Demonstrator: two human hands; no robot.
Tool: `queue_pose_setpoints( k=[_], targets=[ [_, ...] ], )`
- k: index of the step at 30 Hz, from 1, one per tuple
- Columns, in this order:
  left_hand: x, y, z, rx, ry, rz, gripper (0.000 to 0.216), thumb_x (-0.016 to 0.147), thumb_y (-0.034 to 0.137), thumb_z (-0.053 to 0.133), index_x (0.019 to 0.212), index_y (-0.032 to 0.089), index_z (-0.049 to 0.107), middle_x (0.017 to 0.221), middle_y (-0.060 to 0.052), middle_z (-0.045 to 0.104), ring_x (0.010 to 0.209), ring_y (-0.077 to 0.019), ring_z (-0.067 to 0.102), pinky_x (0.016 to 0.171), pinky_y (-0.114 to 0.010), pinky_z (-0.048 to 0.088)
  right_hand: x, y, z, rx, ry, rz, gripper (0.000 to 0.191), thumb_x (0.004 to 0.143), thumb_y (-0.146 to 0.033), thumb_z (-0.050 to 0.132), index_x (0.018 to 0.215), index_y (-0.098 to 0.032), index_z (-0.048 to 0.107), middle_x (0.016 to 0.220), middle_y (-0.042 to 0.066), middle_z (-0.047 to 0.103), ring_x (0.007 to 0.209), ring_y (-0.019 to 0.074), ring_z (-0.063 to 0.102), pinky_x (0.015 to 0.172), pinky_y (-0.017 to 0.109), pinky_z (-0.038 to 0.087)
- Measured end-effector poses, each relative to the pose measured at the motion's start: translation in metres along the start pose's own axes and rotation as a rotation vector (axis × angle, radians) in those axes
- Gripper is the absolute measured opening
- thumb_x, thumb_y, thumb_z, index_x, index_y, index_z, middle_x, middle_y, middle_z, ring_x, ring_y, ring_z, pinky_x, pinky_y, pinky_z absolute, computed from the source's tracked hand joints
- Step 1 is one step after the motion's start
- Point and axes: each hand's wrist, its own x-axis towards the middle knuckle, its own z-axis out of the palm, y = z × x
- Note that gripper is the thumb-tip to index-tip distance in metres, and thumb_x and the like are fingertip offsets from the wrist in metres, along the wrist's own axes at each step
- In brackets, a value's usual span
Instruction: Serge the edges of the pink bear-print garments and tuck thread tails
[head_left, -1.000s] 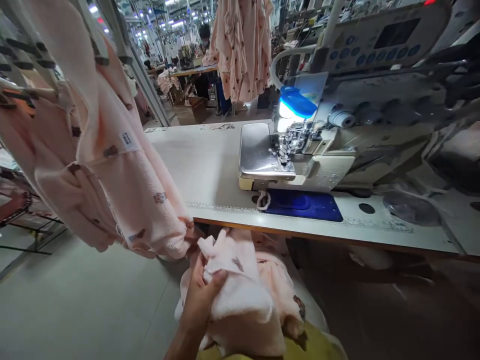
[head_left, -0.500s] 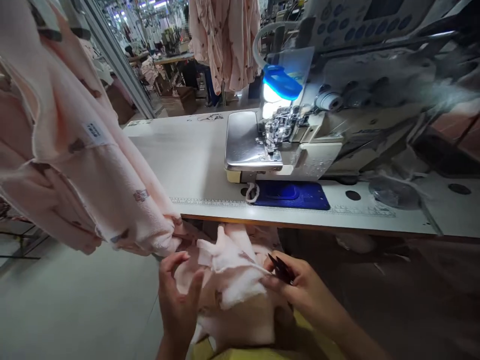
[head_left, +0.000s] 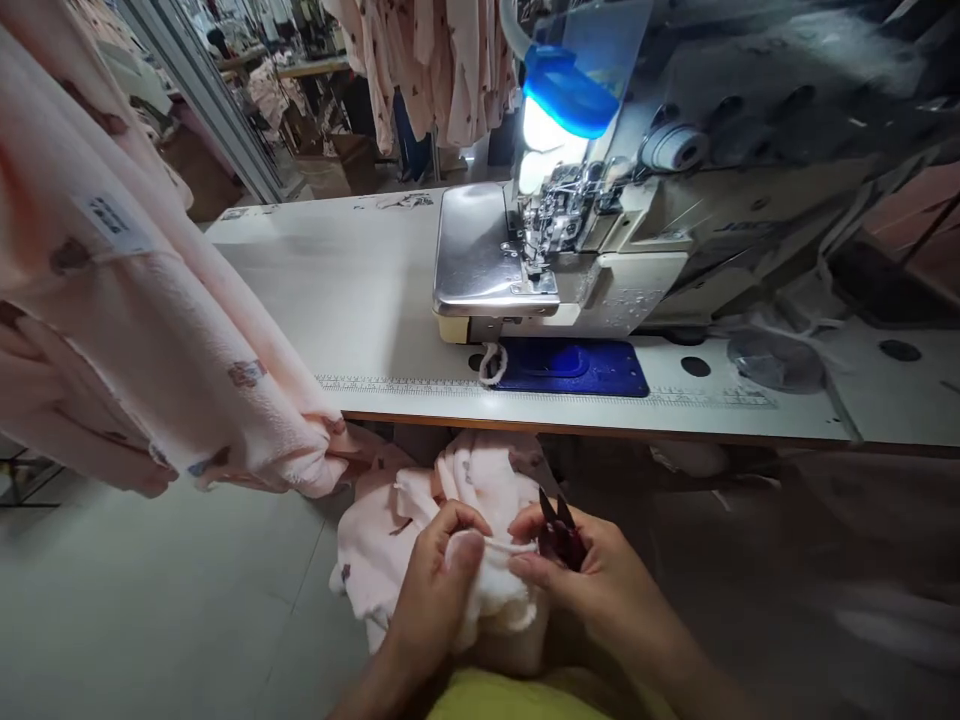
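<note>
A pale pink fleece garment piece (head_left: 390, 520) with small brown prints lies bunched in my lap below the table edge. My left hand (head_left: 439, 590) pinches a fold of it between thumb and fingers. My right hand (head_left: 592, 580) grips the same fold from the right and also holds small dark thread snips (head_left: 559, 528), blades pointing up. A short white edge of fabric is stretched between the two hands.
An overlock sewing machine (head_left: 615, 230) with a lit lamp and blue guard stands on the white table (head_left: 352, 300), a blue pad (head_left: 570, 365) in front of it. More pink garments (head_left: 135, 330) hang at the left. Grey floor lies below left.
My left hand has shut onto the fabric fold, and both hands have drawn together on it. The view has tilted down and closer to the table.
</note>
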Motion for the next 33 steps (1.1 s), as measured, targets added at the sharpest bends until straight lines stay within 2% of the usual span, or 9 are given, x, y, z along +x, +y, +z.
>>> queue_pose_setpoints(
  k=[3,6,8,11,13,16,22,28,33],
  targets=[
    [0.000,0.003,0.000,0.088,-0.028,0.043,0.037,0.072,0.051,0.067,0.083,0.016,0.068,0.078,-0.004,0.062,0.073,-0.0149,0.053,0.067,-0.022,0.041,-0.004,0.007,0.002,0.002,0.037,-0.021,0.021,0.071,-0.040,0.066,0.075,-0.019,0.062,0.063,-0.002,0.054,0.057,0.0138,0.047,0.052,0.023,0.035],
    [0.000,0.006,-0.001,0.063,0.008,0.009,0.021,0.076,0.037,0.064,0.080,0.018,0.073,0.084,-0.005,0.068,0.084,-0.0176,0.059,0.078,-0.023,0.043,-0.007,0.011,-0.006,-0.168,0.053,-0.146,0.029,0.087,-0.045,0.052,0.084,-0.020,0.066,0.064,-0.001,0.057,0.051,0.0137,0.046,0.051,0.024,0.035],
    [0.000,0.006,-0.001,0.026,0.032,-0.043,0.021,0.075,0.035,0.063,0.082,0.018,0.074,0.087,-0.005,0.070,0.084,-0.0180,0.061,0.077,-0.024,0.044,-0.008,0.012,-0.016,-0.331,0.075,-0.249,0.034,0.095,-0.043,0.040,0.096,-0.021,0.065,0.070,0.000,0.059,0.051,0.0138,0.048,0.052,0.025,0.037],
    [0.000,0.005,0.000,-0.022,0.085,-0.114,0.029,0.068,0.033,0.069,0.092,0.015,0.069,0.080,-0.004,0.069,0.070,-0.0145,0.058,0.064,-0.021,0.043,-0.010,0.009,-0.028,-0.452,0.031,-0.327,0.033,0.098,-0.045,0.035,0.101,-0.023,0.060,0.080,0.001,0.062,0.061,0.0156,0.055,0.057,0.025,0.039],
    [0.000,0.004,0.001,-0.084,0.094,-0.147,0.044,0.064,0.030,0.072,0.104,0.014,0.062,0.076,-0.003,0.068,0.062,-0.0116,0.054,0.057,-0.019,0.041,-0.012,0.006,-0.029,-0.478,-0.042,-0.320,0.037,0.098,-0.047,0.029,0.093,-0.022,0.057,0.076,0.001,0.061,0.062,0.0165,0.055,0.057,0.025,0.037],
    [-0.002,0.005,0.002,-0.160,0.070,-0.155,0.056,0.064,0.027,0.072,0.114,0.013,0.053,0.076,-0.004,0.068,0.060,-0.0104,0.054,0.056,-0.018,0.041,-0.012,0.004,-0.026,-0.548,-0.120,-0.255,0.041,0.098,-0.044,0.026,0.079,-0.021,0.054,0.070,0.000,0.058,0.061,0.0169,0.052,0.056,0.027,0.033],
    [-0.003,0.002,0.000,-0.187,0.066,-0.133,0.061,0.065,0.028,0.073,0.117,0.014,0.045,0.074,-0.002,0.065,0.056,-0.0080,0.049,0.052,-0.017,0.039,-0.007,0.002,-0.019,-0.535,-0.204,-0.175,0.035,0.092,-0.044,0.043,0.069,-0.020,0.052,0.063,-0.002,0.053,0.057,0.0144,0.045,0.054,0.026,0.027],
    [-0.002,0.001,0.000,-0.198,0.019,-0.128,0.064,0.066,0.030,0.075,0.119,0.015,0.042,0.075,-0.001,0.064,0.057,-0.0079,0.050,0.053,-0.017,0.038,-0.004,-0.002,-0.017,-0.522,-0.220,-0.201,0.035,0.090,-0.041,0.045,0.063,-0.018,0.047,0.058,-0.003,0.048,0.054,0.0128,0.040,0.053,0.025,0.023],
    [-0.003,0.001,0.000,-0.184,-0.025,-0.135,0.066,0.066,0.026,0.073,0.123,0.016,0.041,0.079,-0.001,0.065,0.062,-0.0088,0.052,0.057,-0.017,0.038,-0.004,0.002,-0.021,-0.501,-0.228,-0.172,0.038,0.092,-0.042,0.043,0.064,-0.018,0.050,0.058,-0.003,0.047,0.054,0.0123,0.040,0.053,0.025,0.024]
  ],
)
